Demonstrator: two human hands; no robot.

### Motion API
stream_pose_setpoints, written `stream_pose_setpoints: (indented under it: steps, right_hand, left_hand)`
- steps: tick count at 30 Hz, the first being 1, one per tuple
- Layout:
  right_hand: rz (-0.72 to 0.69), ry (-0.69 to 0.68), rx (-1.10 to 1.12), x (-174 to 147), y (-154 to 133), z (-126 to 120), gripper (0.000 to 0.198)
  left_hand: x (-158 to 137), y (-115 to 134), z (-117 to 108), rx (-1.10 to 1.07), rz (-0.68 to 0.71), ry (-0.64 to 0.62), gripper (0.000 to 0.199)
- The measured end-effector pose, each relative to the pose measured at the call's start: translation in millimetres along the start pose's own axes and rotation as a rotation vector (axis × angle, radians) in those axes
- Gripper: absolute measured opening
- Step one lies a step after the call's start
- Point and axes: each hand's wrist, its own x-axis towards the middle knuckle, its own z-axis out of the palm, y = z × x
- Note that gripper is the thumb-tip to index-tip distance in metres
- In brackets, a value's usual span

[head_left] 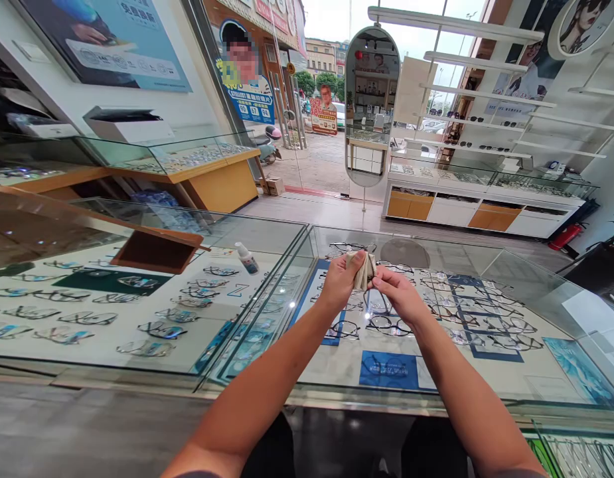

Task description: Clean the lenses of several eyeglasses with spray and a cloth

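Above the glass display counter (307,392), my left hand (342,275) is closed on a folded beige cloth (362,271). My right hand (393,287) pinches, right against the cloth, what appears to be a pair of eyeglasses (380,302). Most of that pair is hidden by the cloth and my fingers; a thin dark part hangs below them. Under the glass, rows of eyeglasses (389,325) lie beneath and around my hands. A white spray bottle (247,259) stands on the counter to the left of my hands.
A brown wooden tray or mirror (160,249) rests on the left counter. Blue cards (389,370) lie inside the case. An oval standing mirror (371,106) rises beyond the counter. Wall shelves (486,93) and a white cabinet (456,209) stand at the right.
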Motion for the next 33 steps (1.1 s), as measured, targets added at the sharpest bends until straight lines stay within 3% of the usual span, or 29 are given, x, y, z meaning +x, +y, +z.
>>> stream_pose_setpoints:
  steps: [5,9,19,27,33]
  right_hand:
    - [0.002,0.094,0.012,2,1,-6,0.041]
    - [0.041,0.116,0.081,1,-1,-5,0.037]
    - [0.133,0.083,0.236,-1,8,4,0.039]
    - [0.076,0.038,0.165,1,16,8,0.041]
    - [0.004,0.087,0.070,3,16,3,0.045]
  left_hand:
    - [9,4,-15,-0.066,-0.121,-0.251,0.063]
    - [11,8,-21,-0.065,-0.146,-0.327,0.060]
    - [2,4,-6,0.057,-0.049,-0.105,0.059]
    - [-4,7,1,0.059,0.016,-0.012,0.061]
    - [5,0,-2,0.072,0.061,0.107,0.069]
